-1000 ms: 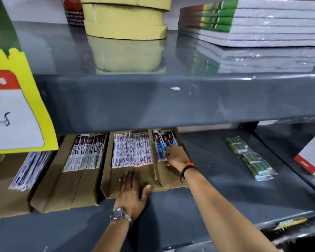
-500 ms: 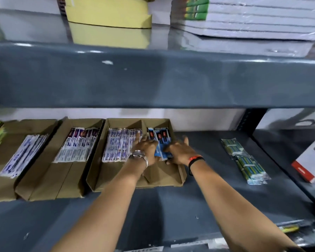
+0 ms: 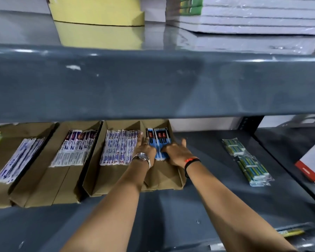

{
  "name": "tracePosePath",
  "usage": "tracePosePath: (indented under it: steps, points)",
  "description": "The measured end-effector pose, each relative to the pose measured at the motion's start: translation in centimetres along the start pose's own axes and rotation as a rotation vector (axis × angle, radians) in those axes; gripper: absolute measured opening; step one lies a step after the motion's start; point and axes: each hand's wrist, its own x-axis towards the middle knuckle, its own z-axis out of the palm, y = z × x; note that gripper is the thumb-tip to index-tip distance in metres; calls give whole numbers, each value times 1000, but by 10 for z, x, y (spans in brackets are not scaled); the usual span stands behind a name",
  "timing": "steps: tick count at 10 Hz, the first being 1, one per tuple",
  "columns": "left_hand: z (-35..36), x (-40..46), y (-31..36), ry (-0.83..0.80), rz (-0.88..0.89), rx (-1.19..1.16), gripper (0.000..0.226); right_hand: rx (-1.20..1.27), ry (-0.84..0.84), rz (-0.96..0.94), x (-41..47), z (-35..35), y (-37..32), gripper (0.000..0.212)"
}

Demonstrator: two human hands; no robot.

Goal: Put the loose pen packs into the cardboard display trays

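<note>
Both hands, left [image 3: 146, 149] and right [image 3: 175, 153], fingers spread flat, press blue packs [image 3: 159, 142] (print unreadable) in the tray [image 3: 162, 176].

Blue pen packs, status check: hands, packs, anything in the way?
Both hands, left and right, flat on the blue pen packs, no closed grip. Packs sit in the right tray compartment. Green packs loose on the shelf. Nothing blocking.

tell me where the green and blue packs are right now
In the head view the green and blue packs lie loose on the lower shelf, right of the rightmost cardboard tray and the right hand, outside any tray.
</note>
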Motion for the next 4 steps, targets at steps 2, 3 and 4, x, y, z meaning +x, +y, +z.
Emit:
tracePosePath:
  steps: [2, 3, 4]
  points:
    - [-4, -7, 3, 22, 10, 4, 34, 15, -2, 33, -4, 0, -8, 36]
    - [-8, -12, -1, 52, 39, -29, 40, 31, 8, 45, -9, -4, -12, 40]
    - [-13, -19, -7, 111, 31, -88, 51, -10, 76, 55, -15, -8, -12, 48]
